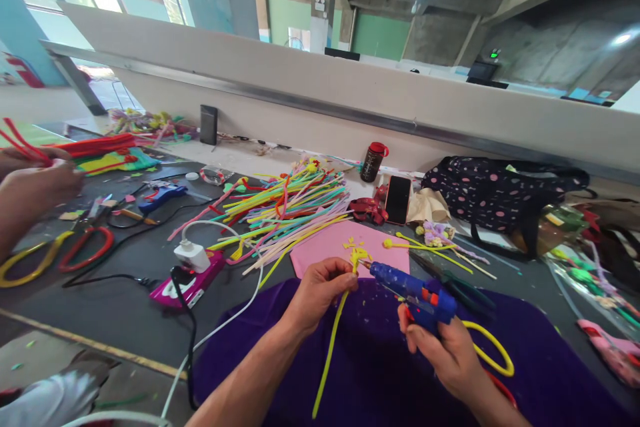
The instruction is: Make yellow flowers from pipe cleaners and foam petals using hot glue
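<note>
My left hand [323,290] pinches a yellow pipe cleaner [330,357] near its top, where small yellow pieces form a flower-like head [358,256]. The long stem hangs down below my fingers. In my right hand [443,347] is a blue hot glue gun [413,290], its nozzle pointing left at the yellow head, touching it or very close. Beneath them lies a pink sheet [320,247] with loose yellow bits on it. Purple cloth [380,360] spreads under both hands. Beside my right hand are yellow scissor-like handles [493,347], partly hidden.
A large bundle of coloured pipe cleaners [295,197] lies ahead. To the left sit a magenta power strip [193,280] with cables, scissors [87,250] and another person's hands [43,190] holding red stems. A phone [399,200], bottle [373,161] and dark patterned bag [500,197] stand behind.
</note>
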Action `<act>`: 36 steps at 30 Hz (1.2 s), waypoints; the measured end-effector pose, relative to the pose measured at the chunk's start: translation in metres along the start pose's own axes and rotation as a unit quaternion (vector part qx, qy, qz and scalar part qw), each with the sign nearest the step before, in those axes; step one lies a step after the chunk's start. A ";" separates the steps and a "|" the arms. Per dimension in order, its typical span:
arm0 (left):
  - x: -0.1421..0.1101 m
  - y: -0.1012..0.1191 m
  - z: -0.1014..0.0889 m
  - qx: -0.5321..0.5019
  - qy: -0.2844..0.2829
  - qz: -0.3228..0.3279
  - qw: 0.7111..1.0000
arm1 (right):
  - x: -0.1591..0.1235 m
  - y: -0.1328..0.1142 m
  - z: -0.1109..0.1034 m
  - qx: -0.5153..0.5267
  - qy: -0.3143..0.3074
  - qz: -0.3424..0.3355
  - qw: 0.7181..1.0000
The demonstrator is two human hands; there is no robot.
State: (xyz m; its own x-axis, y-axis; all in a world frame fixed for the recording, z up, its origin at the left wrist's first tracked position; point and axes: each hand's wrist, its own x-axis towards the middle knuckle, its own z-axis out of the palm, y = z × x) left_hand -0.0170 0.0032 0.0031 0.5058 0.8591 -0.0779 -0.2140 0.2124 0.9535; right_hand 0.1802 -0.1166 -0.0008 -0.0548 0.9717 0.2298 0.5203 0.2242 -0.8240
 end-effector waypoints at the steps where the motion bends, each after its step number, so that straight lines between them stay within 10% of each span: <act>1: 0.000 0.000 0.000 0.000 0.000 0.001 1.000 | 0.000 0.000 0.000 0.000 -0.002 0.001 1.000; 12: 0.004 0.005 -0.007 -0.056 0.016 -0.020 0.998 | -0.004 -0.004 -0.011 -0.112 0.024 -0.036 0.993; 24: 0.006 0.012 -0.017 -0.133 0.035 -0.039 0.990 | 0.011 0.044 0.025 -0.434 -0.003 0.039 0.900; 29: 0.007 0.011 -0.018 -0.130 0.037 -0.035 0.990 | 0.009 0.025 0.013 -0.477 -0.005 -0.015 0.879; 36: 0.012 0.006 -0.017 -0.106 0.021 -0.041 0.993 | 0.113 0.011 -0.019 -0.416 -0.099 -0.069 0.901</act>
State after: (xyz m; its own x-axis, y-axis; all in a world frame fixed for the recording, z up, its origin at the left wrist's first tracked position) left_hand -0.0264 0.0231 0.0028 0.4950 0.8523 -0.1691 -0.3473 0.3725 0.8606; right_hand 0.1955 -0.0057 0.0259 -0.2748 0.9519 0.1358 0.9518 0.2893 -0.1019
